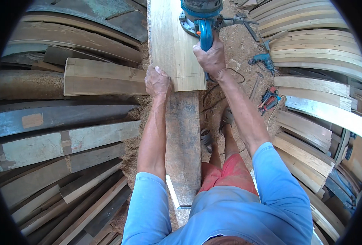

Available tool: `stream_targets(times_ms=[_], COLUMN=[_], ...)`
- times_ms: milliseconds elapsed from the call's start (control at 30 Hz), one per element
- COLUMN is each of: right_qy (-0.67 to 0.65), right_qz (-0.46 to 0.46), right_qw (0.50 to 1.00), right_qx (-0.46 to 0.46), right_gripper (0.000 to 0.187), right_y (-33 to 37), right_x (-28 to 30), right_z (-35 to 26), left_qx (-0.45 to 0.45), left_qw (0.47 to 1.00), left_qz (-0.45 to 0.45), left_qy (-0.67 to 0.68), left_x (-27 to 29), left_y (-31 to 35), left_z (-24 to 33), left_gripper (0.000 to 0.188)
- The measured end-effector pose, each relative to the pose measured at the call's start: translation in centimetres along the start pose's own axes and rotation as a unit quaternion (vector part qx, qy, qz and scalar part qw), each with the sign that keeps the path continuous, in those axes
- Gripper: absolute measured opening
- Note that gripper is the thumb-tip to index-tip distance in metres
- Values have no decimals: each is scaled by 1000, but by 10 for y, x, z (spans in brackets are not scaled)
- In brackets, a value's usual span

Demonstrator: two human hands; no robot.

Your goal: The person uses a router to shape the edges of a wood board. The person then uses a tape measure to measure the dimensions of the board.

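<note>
A pale wooden board lies lengthwise on a worn, stained wooden bench plank, its square near end toward me. My left hand is closed on the board's left edge close to that end, fingers curled and partly hidden. Around the teal loop handle of a router my right hand is wrapped. The router's metal base rests over the board's right side, with rods and a clamp-like guide sticking out to the right. The picture's upper edge cuts off its motor top.
Stacked planks crowd the left side, and more timber is piled on the right. A teal power drill and a red-and-black power tool lie on the sawdust-covered ground. A dark cord loops beside the bench.
</note>
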State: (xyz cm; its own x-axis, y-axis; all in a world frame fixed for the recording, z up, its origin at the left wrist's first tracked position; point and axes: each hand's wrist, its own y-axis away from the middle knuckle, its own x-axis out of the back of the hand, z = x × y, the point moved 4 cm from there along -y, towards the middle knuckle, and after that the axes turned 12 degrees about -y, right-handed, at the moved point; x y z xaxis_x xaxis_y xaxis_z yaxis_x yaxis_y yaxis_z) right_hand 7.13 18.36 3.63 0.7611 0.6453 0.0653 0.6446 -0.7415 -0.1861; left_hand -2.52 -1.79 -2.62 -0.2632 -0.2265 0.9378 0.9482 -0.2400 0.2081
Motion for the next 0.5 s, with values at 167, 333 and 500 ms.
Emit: stream_targets(times_ms=[167, 333, 500], right_qy=[14, 9, 21], right_qz=[-26, -43, -59], right_qw=[999, 996, 990], right_qx=[-34, -82, -124], right_gripper=[42, 32, 32], right_y=[53, 156, 275], right_x=[3, 19, 33], right_z=[-15, -50, -65], left_qx=[12, 14, 10], left_qw=[1000, 1000, 999], left_qz=[3, 20, 26], left_qy=[-5, -15, -15], left_x=[-2, -8, -7], left_y=[-1, -5, -6], left_z=[-5, -8, -6], left_gripper=[41, 40, 40])
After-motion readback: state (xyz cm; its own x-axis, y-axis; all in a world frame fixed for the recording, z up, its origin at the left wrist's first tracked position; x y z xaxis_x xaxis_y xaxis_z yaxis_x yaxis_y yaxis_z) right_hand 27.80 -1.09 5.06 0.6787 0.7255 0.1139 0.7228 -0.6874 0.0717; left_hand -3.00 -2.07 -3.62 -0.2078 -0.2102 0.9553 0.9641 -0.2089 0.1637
